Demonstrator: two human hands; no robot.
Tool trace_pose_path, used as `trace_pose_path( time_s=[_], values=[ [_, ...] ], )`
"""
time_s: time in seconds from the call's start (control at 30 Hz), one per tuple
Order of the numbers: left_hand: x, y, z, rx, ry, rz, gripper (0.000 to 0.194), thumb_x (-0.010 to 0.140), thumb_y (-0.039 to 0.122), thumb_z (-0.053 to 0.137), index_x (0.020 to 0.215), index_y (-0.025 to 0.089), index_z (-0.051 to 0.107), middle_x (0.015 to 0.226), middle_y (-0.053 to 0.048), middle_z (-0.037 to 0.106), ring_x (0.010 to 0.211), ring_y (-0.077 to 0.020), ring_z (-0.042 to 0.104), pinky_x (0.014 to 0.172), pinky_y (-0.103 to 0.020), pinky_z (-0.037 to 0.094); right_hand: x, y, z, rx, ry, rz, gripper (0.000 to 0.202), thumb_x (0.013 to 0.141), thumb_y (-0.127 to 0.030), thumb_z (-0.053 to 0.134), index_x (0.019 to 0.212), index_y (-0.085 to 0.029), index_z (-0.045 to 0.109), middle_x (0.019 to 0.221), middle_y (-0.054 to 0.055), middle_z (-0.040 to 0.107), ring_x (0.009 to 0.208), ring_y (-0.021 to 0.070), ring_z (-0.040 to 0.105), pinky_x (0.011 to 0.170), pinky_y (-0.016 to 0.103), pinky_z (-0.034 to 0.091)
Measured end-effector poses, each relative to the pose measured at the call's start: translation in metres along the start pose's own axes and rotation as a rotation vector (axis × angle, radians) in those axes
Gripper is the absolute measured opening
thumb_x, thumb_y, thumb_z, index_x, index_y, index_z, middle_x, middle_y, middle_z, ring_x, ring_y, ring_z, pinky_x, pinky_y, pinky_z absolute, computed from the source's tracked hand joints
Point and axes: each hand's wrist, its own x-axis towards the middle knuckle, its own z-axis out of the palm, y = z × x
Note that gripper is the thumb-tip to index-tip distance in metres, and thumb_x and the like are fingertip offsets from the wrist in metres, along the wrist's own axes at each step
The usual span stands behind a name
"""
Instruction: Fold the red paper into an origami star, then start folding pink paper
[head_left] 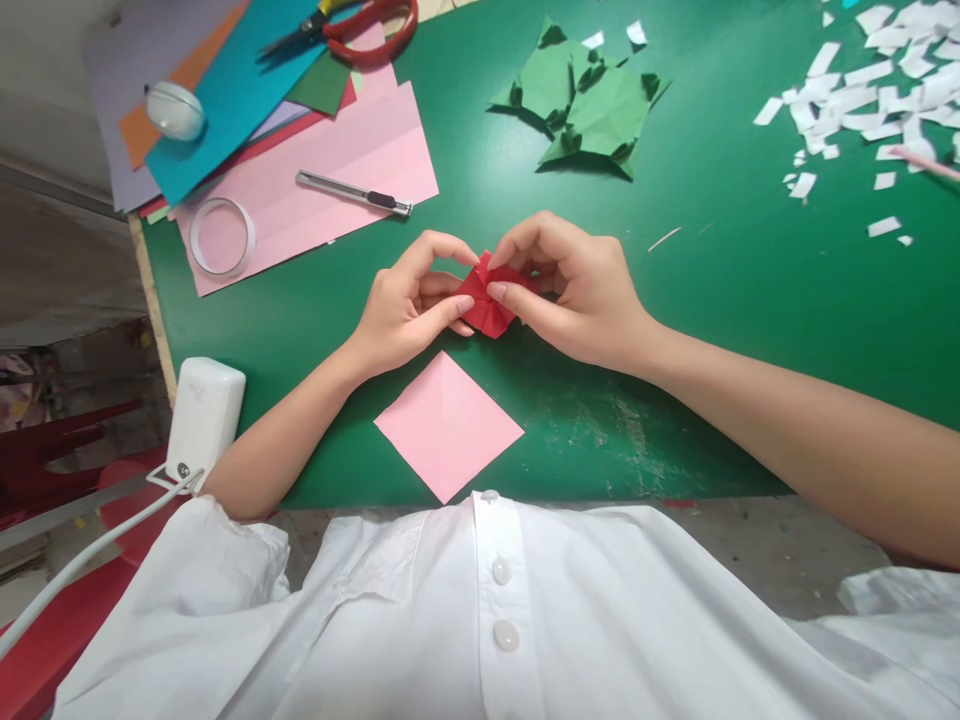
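Lying pinched between the slightly parted fingers of left hand (391, 312) and right hand (581, 290), the folded red paper (491, 318) has its centre nearer the right.

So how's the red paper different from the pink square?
The red paper is folded, but the pink square lies flat. The left hand and right hand hold the red paper; the pink square rests on the green table. Both are paper.
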Motion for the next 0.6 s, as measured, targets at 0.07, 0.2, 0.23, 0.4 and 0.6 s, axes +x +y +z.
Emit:
trace_pose_path(
  time_s=[0.07, 0.2, 0.23, 0.4, 0.6],
  values=[
    [0.000, -0.002, 0.000, -0.017, 0.025, -0.014, 0.035, 0.091, 0.043, 0.074, 0.115, 0.026, 0.054, 0.083, 0.006, 0.078, 0.071, -0.0131, 0.078, 0.062, -0.021, 0.065, 0.001, 0.001, 0.000, 0.044, 0.019, 0.019, 0.017, 0.094, -0.042, 0.066, 0.096, -0.025, 0.060, 0.086, 0.001, 0.068, 0.073, 0.0155, 0.064, 0.064, 0.031, 0.056],
    [0.000, -0.002, 0.002, -0.032, 0.060, -0.059, 0.041, 0.092, 0.049, 0.072, 0.116, 0.025, 0.050, 0.082, 0.005, 0.080, 0.070, -0.0146, 0.079, 0.058, -0.019, 0.062, 0.003, 0.002, 0.000, 0.147, 0.047, 0.057, 0.027, 0.092, -0.050, 0.069, 0.094, -0.025, 0.058, 0.089, 0.003, 0.067, 0.077, 0.0168, 0.064, 0.068, 0.033, 0.058],
    [0.000, -0.002, 0.002, -0.038, 0.066, -0.063, 0.042, 0.092, 0.049, 0.073, 0.117, 0.025, 0.050, 0.083, 0.005, 0.080, 0.071, -0.0150, 0.079, 0.058, -0.018, 0.062, 0.004, 0.002, 0.000, 0.163, 0.050, 0.064, 0.029, 0.091, -0.051, 0.070, 0.094, -0.025, 0.058, 0.089, 0.003, 0.066, 0.078, 0.0171, 0.065, 0.068, 0.033, 0.058],
    [0.000, 0.000, 0.001, -0.055, 0.057, -0.086, 0.045, 0.091, 0.050, 0.073, 0.122, 0.023, 0.053, 0.084, 0.003, 0.080, 0.075, -0.0179, 0.080, 0.057, -0.019, 0.063, 0.005, 0.004, -0.001, 0.227, 0.060, 0.074, 0.036, 0.088, -0.058, 0.073, 0.094, -0.026, 0.059, 0.085, 0.002, 0.065, 0.079, 0.0175, 0.065, 0.066, 0.032, 0.058],
    [0.000, -0.001, -0.003, -0.044, 0.001, -0.047, 0.042, 0.097, 0.050, 0.065, 0.127, 0.024, 0.052, 0.090, 0.001, 0.080, 0.078, -0.0178, 0.081, 0.058, -0.020, 0.063, 0.008, 0.011, -0.002, 0.301, 0.053, 0.033, 0.036, 0.088, -0.058, 0.073, 0.095, -0.025, 0.058, 0.088, 0.002, 0.066, 0.080, 0.0145, 0.064, 0.070, 0.029, 0.058]
  ],
)
